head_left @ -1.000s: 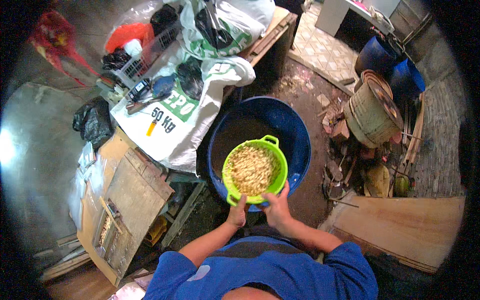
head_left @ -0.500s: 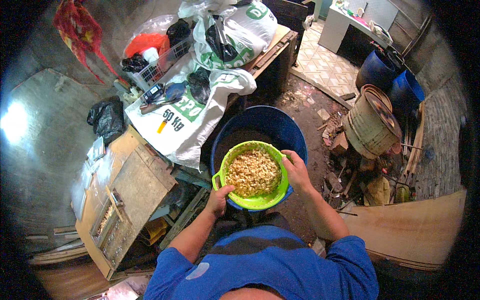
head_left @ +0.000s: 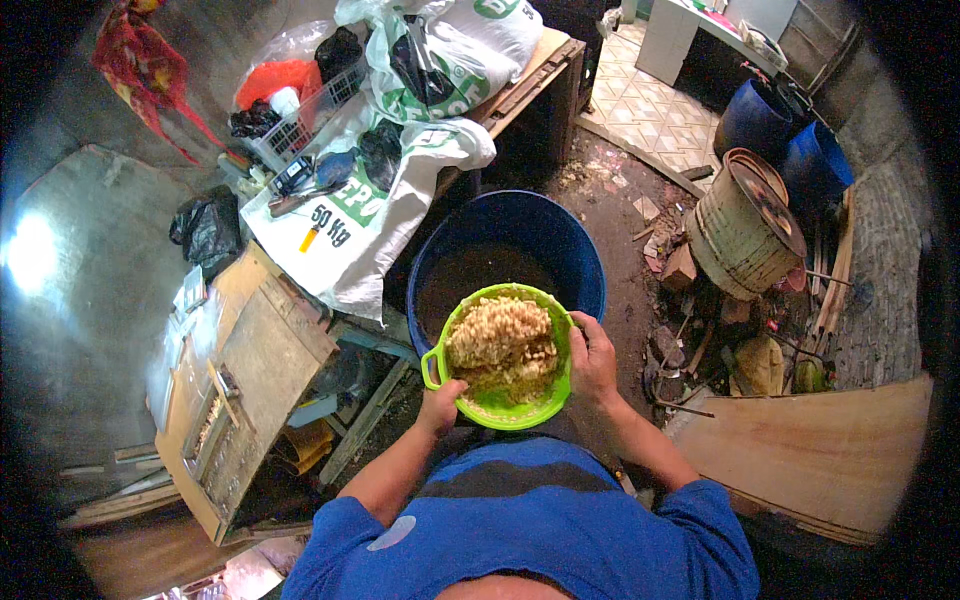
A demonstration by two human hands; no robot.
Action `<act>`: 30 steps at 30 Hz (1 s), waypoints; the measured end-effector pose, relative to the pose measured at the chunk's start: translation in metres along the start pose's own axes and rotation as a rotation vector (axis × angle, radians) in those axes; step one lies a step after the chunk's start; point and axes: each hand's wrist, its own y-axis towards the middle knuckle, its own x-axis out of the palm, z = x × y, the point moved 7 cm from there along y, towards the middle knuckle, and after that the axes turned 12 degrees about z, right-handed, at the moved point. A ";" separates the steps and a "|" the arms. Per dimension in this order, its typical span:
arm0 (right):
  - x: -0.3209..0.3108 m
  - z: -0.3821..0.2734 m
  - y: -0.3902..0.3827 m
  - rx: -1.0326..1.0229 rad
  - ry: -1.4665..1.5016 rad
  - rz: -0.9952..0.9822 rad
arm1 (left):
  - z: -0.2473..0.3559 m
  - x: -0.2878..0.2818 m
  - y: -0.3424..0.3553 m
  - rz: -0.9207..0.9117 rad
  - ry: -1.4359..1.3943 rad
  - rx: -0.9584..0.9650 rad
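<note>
Both of my hands hold a bright green round plastic basin (head_left: pixel 520 408) with loop handles, over the near part of a large blue tub (head_left: pixel 420 265). My left hand (head_left: pixel 440 405) grips the rim below the left handle, thumb on top. At the right rim, my right hand (head_left: pixel 592 357) is closed round the edge. Pale yellowish pieces, like split beans (head_left: pixel 500 335), are heaped toward the far side of the basin, blurred by motion. Bare green shows at its near side. The tub's dark inside shows beyond the basin; I cannot tell what it contains.
At the left, white sacks (head_left: pixel 350 225) and a plastic crate (head_left: pixel 300 130) lie on a wooden table. A wooden board (head_left: pixel 265 375) is nearer. On the right stand a rusty drum (head_left: pixel 740 235), blue barrels (head_left: pixel 752 118), scattered debris and a plywood sheet (head_left: pixel 800 440).
The pale pieces, spread across the basin before, are now bunched and tossed toward its far side. The basin has shifted slightly nearer to me. Both hands keep their hold.
</note>
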 end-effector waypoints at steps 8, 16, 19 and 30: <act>0.025 0.019 0.019 0.293 0.253 -0.267 | 0.017 0.016 -0.051 0.260 -0.228 -0.095; 0.072 -0.013 -0.011 0.347 0.477 -0.426 | 0.022 -0.081 -0.100 0.429 -0.541 -0.293; 0.098 -0.010 -0.030 0.356 0.380 -0.455 | 0.024 -0.121 -0.137 0.527 -0.607 -0.345; 0.189 -0.049 -0.367 0.061 -0.060 -1.958 | 0.011 -0.331 -0.324 0.788 -0.663 -0.284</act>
